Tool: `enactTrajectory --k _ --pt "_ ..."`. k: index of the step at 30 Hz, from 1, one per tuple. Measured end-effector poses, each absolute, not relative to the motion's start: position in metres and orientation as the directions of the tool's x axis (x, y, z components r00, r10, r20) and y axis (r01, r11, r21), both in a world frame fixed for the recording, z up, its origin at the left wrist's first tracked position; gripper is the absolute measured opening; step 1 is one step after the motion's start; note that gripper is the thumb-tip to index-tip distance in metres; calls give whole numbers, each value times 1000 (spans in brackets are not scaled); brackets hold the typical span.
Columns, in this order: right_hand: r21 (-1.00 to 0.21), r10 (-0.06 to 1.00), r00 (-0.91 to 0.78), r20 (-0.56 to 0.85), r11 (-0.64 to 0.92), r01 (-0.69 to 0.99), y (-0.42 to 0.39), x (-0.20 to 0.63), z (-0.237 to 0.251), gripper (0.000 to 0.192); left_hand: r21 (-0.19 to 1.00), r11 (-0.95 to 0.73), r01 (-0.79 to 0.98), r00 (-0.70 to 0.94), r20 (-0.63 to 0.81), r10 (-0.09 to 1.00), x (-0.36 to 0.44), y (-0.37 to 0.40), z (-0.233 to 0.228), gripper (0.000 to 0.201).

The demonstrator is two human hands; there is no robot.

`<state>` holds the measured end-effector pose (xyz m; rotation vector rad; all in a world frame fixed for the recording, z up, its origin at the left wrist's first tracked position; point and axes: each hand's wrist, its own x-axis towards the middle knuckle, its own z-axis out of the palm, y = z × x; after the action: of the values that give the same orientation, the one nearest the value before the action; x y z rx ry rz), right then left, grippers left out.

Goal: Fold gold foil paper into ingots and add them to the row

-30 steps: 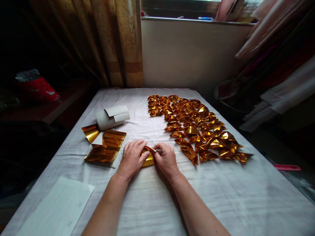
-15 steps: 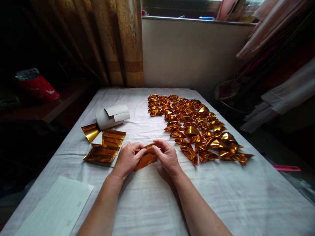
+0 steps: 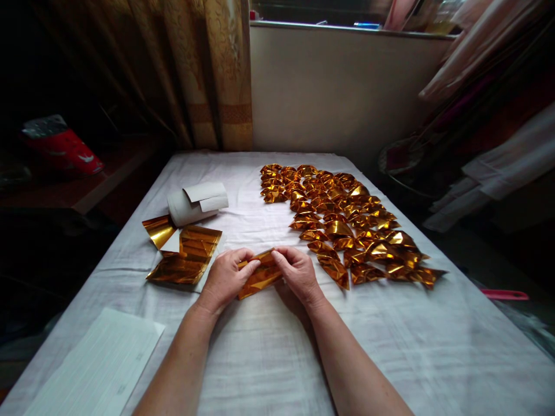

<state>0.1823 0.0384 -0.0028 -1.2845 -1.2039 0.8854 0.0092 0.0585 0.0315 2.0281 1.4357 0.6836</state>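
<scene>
Between my two hands is a sheet of gold foil paper (image 3: 261,276), its far edge pinched and its near part slanting down to the left. My left hand (image 3: 228,274) closes thumb and fingers on its left end. On the right end, my right hand (image 3: 298,271) grips with the thumb on top. The fingertips beneath the sheet are hidden. Left of my hands lies a stack of flat gold foil sheets (image 3: 191,254). To the right stand several rows of folded gold foil ingots (image 3: 338,228), shiny and boat-shaped.
A white paper roll (image 3: 197,203) rests behind the foil stack. Lined white paper (image 3: 97,364) lies at the near left on the white-covered table (image 3: 260,370). A red container (image 3: 65,150) stands on a side surface. Curtains (image 3: 208,75) hang behind; a pink handle (image 3: 505,294) shows beyond the right edge.
The foil sheet between my hands shows more of its face, with its far edge flatter. My right hand has shifted slightly right; the things on the table stay in place.
</scene>
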Motion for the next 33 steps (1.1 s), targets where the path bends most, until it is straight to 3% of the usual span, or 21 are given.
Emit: enactTrajectory --k 8,13,16,26,33 --pt "-940 949 256 185 95 328 37 183 -3 25 718 -215 662 292 18 956 5 57 33 17" --pt "-722 912 272 306 37 691 38 187 -2 20 539 -242 806 239 77 968 3 59 30 14" --pt "-597 915 254 313 -18 802 38 186 -2 17 426 -266 865 236 122 964 3 60 24 12" --pt "-474 924 230 307 -61 878 37 182 -2 16 356 -350 867 276 241 930 12 55 20 17" --pt "-446 922 213 323 -50 894 38 183 -5 15 418 -455 786 438 142 888 26 48 20 17"
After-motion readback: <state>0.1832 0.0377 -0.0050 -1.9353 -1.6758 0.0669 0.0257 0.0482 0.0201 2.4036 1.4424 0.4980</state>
